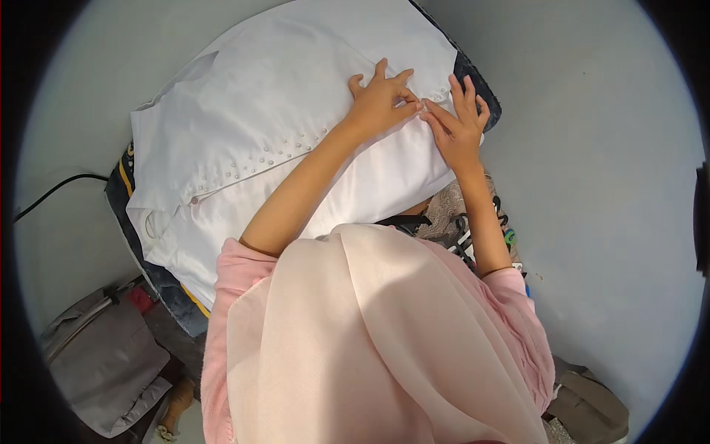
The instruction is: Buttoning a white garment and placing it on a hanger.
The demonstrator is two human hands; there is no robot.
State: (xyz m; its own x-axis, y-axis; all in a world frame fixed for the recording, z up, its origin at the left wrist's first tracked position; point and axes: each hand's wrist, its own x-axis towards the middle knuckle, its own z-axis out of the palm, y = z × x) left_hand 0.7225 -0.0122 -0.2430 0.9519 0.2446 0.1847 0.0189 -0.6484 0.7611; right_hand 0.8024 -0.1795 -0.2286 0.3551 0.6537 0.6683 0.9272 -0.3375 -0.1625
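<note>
A white satin garment [260, 94] with a front opening lies spread over a dark padded surface [478, 91]. Small pearl beads [270, 162] dot the fabric beside the opening. A button [194, 200] shows at the collar end, near a folded white collar [155, 225]. Towards the right end of the opening, my left hand [383, 100] pinches the placket edge between thumb and index finger, other fingers spread. Right beside it, my right hand [459, 125] pinches the same edge with thumb and index finger. The fingertips partly hide what lies between them.
A black cable [61, 194] runs from the padded surface's left side. Grey garments [111, 355] hang at the lower left. Black hangers [459, 236] and lace fabric [446, 208] lie below my right forearm. Brown folded cloth [591, 405] is at the lower right. Pale walls [599, 166] stand close around.
</note>
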